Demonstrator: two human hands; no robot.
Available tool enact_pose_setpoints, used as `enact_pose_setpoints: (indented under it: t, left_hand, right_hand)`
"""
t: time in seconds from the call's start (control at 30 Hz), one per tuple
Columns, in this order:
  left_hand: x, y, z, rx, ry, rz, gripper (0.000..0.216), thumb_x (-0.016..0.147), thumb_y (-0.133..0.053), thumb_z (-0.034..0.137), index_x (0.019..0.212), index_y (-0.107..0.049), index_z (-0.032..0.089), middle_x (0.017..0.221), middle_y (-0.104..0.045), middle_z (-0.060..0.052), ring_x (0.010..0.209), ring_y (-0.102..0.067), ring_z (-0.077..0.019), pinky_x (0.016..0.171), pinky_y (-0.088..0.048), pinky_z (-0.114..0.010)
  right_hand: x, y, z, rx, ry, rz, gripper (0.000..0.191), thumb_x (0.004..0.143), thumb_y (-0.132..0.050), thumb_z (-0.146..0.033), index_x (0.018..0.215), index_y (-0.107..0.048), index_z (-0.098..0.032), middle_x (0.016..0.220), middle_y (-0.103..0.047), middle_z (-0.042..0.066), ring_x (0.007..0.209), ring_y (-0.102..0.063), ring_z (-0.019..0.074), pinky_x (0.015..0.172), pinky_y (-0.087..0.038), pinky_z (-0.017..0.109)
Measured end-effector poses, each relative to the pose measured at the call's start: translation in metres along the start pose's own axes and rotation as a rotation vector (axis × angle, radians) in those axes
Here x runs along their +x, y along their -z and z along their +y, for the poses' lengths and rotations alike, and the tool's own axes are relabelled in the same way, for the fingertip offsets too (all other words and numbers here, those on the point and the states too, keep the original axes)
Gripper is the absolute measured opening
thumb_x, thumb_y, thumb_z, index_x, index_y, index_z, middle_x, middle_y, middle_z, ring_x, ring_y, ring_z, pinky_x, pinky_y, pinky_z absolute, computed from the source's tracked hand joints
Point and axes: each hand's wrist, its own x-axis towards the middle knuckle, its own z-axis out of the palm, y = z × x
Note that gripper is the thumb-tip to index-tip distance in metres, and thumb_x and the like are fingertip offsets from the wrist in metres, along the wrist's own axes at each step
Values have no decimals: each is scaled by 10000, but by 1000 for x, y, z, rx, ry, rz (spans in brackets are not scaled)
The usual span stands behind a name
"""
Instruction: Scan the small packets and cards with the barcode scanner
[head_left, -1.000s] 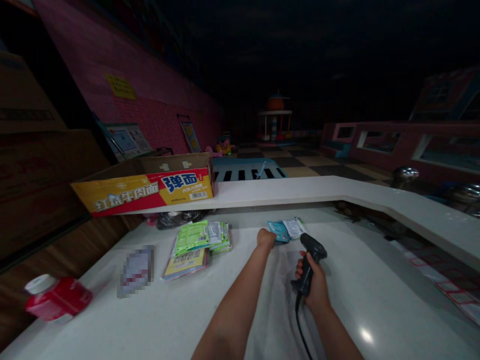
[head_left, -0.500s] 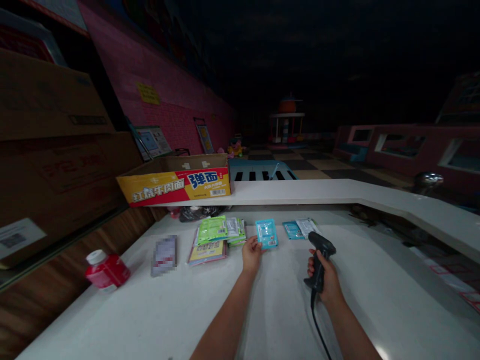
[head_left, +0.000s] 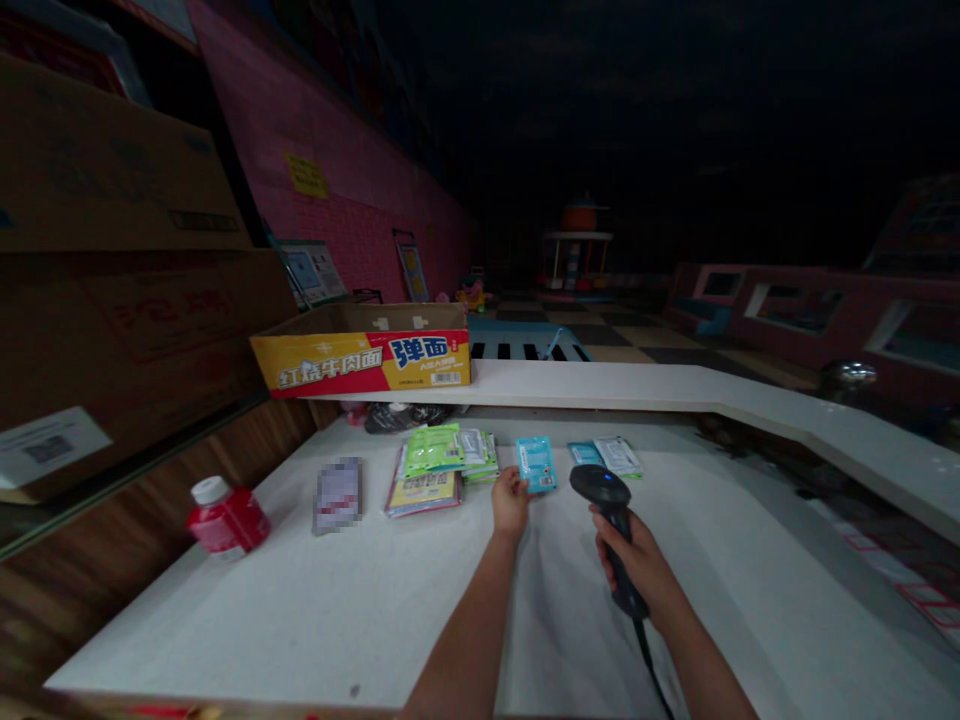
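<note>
Pinched at its lower left edge, a light blue packet [head_left: 535, 463] is in my left hand [head_left: 511, 502], its printed face toward me. My right hand [head_left: 637, 560] wraps round the handle of a black barcode scanner [head_left: 602, 488]; a small blue light shows on its head, and a cable trails down from the handle. The scanner's head is just right of the blue packet and points toward it. Behind the scanner lie another blue packet [head_left: 585, 453] and a silvery-white packet [head_left: 619, 456]. Left of my left hand, several green packets [head_left: 433, 449] lie on a yellow packet [head_left: 424, 493].
On the white counter [head_left: 300, 620] stand a red bottle [head_left: 227, 520] with a white cap and a blurred-out flat item [head_left: 337, 495]. A noodle carton [head_left: 360, 362] sits on the raised ledge [head_left: 600, 385] behind. Brown boxes [head_left: 142, 310] are stacked at left.
My right hand has turned the scanner and brought it left, closer to the blue packet. A blue light now shows on the scanner. The view has shifted slightly.
</note>
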Motion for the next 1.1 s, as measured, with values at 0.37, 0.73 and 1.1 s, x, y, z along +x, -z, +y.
enact_pose_setpoints:
  t: [0.37, 0.73, 1.1]
  left_hand:
    - [-3, -5, 4, 49, 30, 19, 221, 686, -684, 245, 848, -544, 188, 714, -643, -8, 672, -650, -166, 591, -576, -291]
    - [-3, -3, 4, 91, 1, 6, 169, 695, -649, 213, 842, -570, 187, 772, -658, -31, 721, -658, -181, 641, -588, -323]
    - [-4, -5, 9, 83, 12, 3, 231, 662, -701, 271, 823, -558, 187, 739, -643, -20, 692, -644, -168, 582, -563, -271]
  right_hand:
    - [-36, -12, 13, -24, -81, 14, 436, 679, -710, -590, 843, -544, -221, 490, -525, -75, 319, -445, 102, 284, -353, 197]
    - [-32, -12, 15, -15, -68, -6, 406, 732, -673, -587, 771, -523, -211, 479, -510, -77, 323, -445, 92, 286, -360, 189]
    - [31, -6, 22, 136, -42, 41, 447, 665, -743, -569, 848, -545, -213, 498, -569, -66, 332, -472, 99, 289, -380, 187]
